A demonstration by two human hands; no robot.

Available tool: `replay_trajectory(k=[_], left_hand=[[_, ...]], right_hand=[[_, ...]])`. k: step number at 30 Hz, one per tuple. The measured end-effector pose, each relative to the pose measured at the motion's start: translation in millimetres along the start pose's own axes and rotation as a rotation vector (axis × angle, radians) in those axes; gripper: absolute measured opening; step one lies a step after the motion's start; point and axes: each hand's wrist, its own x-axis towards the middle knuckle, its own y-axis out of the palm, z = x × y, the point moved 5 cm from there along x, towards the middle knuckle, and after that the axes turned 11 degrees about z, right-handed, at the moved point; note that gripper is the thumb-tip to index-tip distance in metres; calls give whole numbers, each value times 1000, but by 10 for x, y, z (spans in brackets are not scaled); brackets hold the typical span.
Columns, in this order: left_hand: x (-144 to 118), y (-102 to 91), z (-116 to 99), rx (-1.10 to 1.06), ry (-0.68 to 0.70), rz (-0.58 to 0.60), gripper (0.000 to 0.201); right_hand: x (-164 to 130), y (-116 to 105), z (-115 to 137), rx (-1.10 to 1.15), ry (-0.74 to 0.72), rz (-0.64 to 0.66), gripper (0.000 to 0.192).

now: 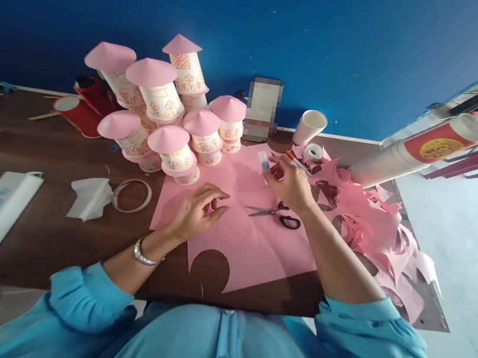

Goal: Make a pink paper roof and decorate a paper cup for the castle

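Head view: nearest, the pink paper sheet (251, 246) overhangs the table edge (53, 247) at six o'clock, a round notch cut out of it. Left hand (198, 212) curls its fingers on the sheet, holding nothing. Scissors (276, 214) lie beside, tips pointing nine o'clock. Right hand (290, 183) pinches a glue stick (264, 160) (cap toward eleven o'clock). Farther, pink-roofed cups (172, 115) cluster; no writing legible.

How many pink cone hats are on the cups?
7 pink cone hats: three at the back, two in the middle, two in front. More may hide behind.
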Motion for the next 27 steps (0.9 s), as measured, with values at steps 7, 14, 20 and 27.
replay_trajectory(k=[7, 14, 20, 27], left_hand=[[-1, -14, 18, -549, -191, -43, 42], [-14, -62, -15, -570, -213, -76, 26], [-13, -7, 68, -693, -313, -69, 36], [-21, -30, 214, -800, -368, -115, 40]], right_hand=[[-491, 501, 261, 701, -283, 456, 40], [-516, 585, 238, 758, -234, 394, 40], [-594, 507, 245, 607, -317, 118, 31], [-631, 591, 287, 682, -268, 174, 38]])
